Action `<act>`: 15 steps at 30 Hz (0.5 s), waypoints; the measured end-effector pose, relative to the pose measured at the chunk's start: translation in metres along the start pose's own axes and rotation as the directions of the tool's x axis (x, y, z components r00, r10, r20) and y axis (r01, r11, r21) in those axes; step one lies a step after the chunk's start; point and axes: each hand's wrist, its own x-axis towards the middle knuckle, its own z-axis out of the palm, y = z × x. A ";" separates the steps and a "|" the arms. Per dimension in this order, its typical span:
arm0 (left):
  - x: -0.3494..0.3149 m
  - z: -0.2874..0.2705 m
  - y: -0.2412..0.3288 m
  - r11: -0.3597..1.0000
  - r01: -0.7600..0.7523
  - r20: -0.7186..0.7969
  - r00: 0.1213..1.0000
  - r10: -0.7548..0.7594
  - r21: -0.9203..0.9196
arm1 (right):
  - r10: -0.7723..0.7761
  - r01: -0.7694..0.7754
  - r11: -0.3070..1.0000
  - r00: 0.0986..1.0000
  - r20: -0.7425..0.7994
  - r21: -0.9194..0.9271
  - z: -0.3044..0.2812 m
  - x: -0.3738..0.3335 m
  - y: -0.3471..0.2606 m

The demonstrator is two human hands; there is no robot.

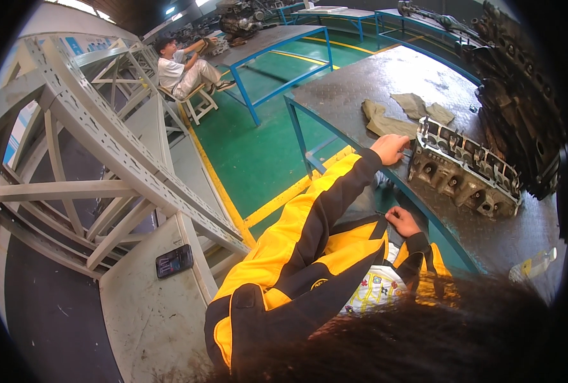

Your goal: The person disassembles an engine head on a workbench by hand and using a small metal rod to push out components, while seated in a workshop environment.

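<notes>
An engine cylinder head (466, 169), grey metal with a row of openings along its side, lies on the dark metal workbench (348, 89). My left hand (391, 149) is at the bench edge, close beside the cylinder head's left end. Its fingers are curled, and whatever they may hold is hidden. Lower down, in front of my body, is my right hand (403, 221). Its fingers are bent together by the front edge of my yellow and black jacket (354, 246); I cannot make out what is between them.
Crumpled olive cloths (392, 118) lie behind the cylinder head. Dark engine parts (520, 108) are piled at the right, and a clear bottle (533, 265) lies nearer. To my left a phone (174, 262) rests on a grey ledge beside metal framework (105, 127). A person (185, 67) sits farther off.
</notes>
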 end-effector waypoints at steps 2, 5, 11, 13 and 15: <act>-0.003 0.003 -0.004 1.000 -0.002 -0.032 0.999 0.003 0.006 | 0.003 -0.003 1.000 1.000 0.003 0.001 0.002 0.001 -0.002; -0.003 0.004 -0.002 1.000 0.025 -0.040 0.999 -0.025 0.006 | 0.009 -0.009 1.000 1.000 -0.001 0.007 0.002 0.001 0.002; 0.000 0.003 -0.004 0.999 0.037 0.001 0.999 -0.037 -0.011 | -0.031 0.031 1.000 1.000 0.002 -0.003 0.000 0.003 0.008; -0.001 0.004 -0.004 0.998 0.063 0.007 0.998 -0.062 -0.013 | -0.013 0.013 1.000 1.000 -0.001 -0.014 0.000 0.003 0.005; -0.001 0.003 -0.004 0.998 0.066 0.008 0.998 -0.066 -0.005 | -0.006 0.006 1.000 1.000 -0.001 -0.013 0.000 0.002 0.003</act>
